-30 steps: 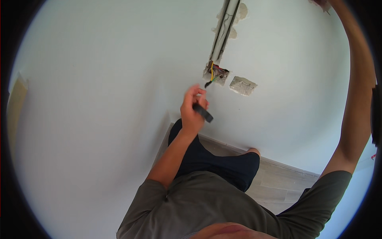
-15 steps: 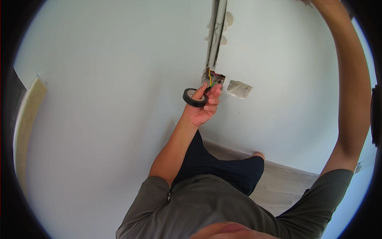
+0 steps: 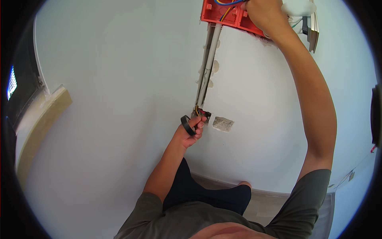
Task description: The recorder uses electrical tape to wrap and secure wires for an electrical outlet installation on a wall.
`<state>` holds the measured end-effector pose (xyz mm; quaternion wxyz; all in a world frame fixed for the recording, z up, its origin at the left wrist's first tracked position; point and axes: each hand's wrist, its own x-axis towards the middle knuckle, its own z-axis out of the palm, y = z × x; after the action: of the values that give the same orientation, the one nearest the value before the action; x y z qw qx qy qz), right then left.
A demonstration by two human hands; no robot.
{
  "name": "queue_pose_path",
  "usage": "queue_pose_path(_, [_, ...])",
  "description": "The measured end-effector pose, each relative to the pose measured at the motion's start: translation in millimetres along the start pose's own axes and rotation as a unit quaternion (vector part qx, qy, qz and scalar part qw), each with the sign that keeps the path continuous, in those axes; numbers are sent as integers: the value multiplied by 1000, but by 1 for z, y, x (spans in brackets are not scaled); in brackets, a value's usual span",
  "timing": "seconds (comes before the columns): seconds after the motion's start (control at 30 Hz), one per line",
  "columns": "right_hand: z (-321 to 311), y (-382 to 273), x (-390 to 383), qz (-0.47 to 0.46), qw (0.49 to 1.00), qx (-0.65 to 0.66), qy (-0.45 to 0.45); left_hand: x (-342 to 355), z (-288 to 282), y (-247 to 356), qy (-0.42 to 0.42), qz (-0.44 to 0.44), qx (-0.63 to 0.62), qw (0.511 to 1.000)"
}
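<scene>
A black roll of electrical tape (image 3: 187,126) hangs around the thumb of my left hand (image 3: 191,135), whose fingers are curled closed. Its fingertips are at a small hole in the wall (image 3: 207,114), where a yellow wire (image 3: 197,110) and darker wires come out; whether they also pinch a wire is hidden. Higher up, my right hand (image 3: 268,16) reaches across a red double wall box (image 3: 211,12). Its fingers close at the end of a blue wire (image 3: 229,4), partly cut off by the upper edge. A yellow wire (image 3: 227,14) also shows inside the box.
A grey-white conduit (image 3: 211,59) runs down a cut channel from the red box to the hole. A rough patch (image 3: 223,124) lies right of the hole. White switch plates (image 3: 313,32) hang beside my right hand. A curved yellowish panel edge (image 3: 43,119) stands at left.
The view has tilted upward, bringing the red box and blue wire into sight. My right hand, mostly out of view before, now shows at the box. The left still carries the tape.
</scene>
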<state>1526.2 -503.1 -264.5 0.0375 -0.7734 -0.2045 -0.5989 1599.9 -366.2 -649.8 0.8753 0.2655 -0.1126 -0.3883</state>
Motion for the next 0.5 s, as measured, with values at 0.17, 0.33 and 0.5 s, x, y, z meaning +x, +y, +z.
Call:
queue_pose_path(0.17, [6,-6,10,1,992,-60,-115,-10,1,1,14,1,31,999])
queue_pose_path(0.33, [8,-10,20,82,975,41,-200,-19,-5,-4,34,5,39,999])
queue_pose_path(0.5, [-21,-20,43,261,906,137,-305,-10,-8,-3,-33,-70,8,997])
